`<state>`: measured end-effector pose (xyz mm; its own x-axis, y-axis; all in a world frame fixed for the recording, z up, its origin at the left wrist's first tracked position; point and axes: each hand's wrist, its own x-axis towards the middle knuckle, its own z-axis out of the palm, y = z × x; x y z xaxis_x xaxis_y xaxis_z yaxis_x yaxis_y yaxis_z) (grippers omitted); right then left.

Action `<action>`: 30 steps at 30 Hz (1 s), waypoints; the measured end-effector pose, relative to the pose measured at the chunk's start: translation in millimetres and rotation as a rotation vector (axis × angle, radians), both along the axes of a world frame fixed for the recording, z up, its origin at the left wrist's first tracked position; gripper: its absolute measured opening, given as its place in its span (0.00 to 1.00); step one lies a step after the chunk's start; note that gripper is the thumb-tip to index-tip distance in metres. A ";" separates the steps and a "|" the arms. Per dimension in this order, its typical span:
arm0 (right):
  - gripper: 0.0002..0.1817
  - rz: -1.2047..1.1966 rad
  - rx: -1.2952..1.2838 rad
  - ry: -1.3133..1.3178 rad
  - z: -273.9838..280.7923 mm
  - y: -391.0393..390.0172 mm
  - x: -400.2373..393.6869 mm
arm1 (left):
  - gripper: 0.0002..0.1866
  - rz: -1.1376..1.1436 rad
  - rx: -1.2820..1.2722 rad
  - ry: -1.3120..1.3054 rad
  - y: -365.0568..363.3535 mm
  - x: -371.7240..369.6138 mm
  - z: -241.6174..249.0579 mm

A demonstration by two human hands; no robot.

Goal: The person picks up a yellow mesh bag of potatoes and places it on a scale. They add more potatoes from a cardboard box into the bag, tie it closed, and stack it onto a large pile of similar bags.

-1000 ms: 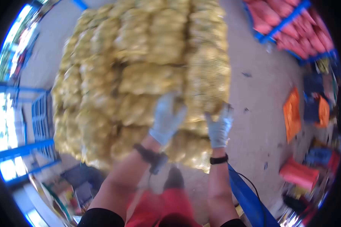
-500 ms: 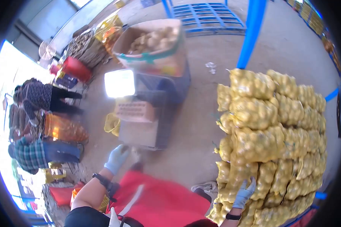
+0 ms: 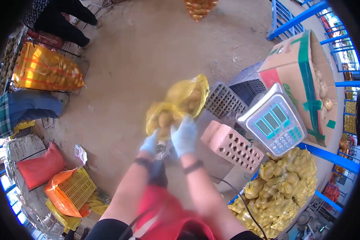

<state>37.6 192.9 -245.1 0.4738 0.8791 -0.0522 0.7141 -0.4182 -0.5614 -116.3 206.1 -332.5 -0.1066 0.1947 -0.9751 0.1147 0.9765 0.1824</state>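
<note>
Both hands wear light blue gloves and are near the middle of the view. My left hand (image 3: 150,143) is at the near edge of an open yellow mesh bag (image 3: 152,116), fingers closed on it. My right hand (image 3: 184,137) grips the rim of the same bag on its right side. Round brown produce (image 3: 165,119) lies inside the bag, which looks like potatoes. Just beyond it stands another open yellow mesh bag (image 3: 204,86) with similar produce. Motion blurs the bags and fingers somewhat.
Right of my hands are a pink perforated block (image 3: 238,147), a digital scale (image 3: 273,120), dark crates (image 3: 224,99) and a cardboard box (image 3: 294,60). Filled yellow bags (image 3: 278,192) are stacked at lower right. At left are an orange bag (image 3: 48,70), a yellow crate (image 3: 78,187) and two people's legs.
The view has turned left and down. My right hand has left the stacked bags and come beside my left hand; both have taken hold of a yellow mesh bag.
</note>
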 end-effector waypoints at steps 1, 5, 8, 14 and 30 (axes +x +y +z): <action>0.21 -0.068 -0.136 0.035 -15.8 14.1 -1.1 | 0.22 -0.039 -0.017 -0.043 -0.9 -1.3 -10.1; 0.17 -0.057 -0.633 0.099 -59.9 23.1 12.3 | 0.16 -0.220 -0.100 -0.093 -21.0 -35.0 -38.1; 0.17 0.099 -0.766 0.142 -81.5 17.6 15.6 | 0.14 -0.113 0.004 -0.055 -17.3 -60.2 -21.3; 0.19 0.005 -0.608 0.537 -33.0 6.4 1.0 | 0.18 -0.515 0.472 0.154 14.3 -95.7 13.0; 0.15 0.358 -0.016 0.708 327.5 -119.0 118.9 | 0.12 -0.231 1.148 -0.115 -161.7 -2.0 411.2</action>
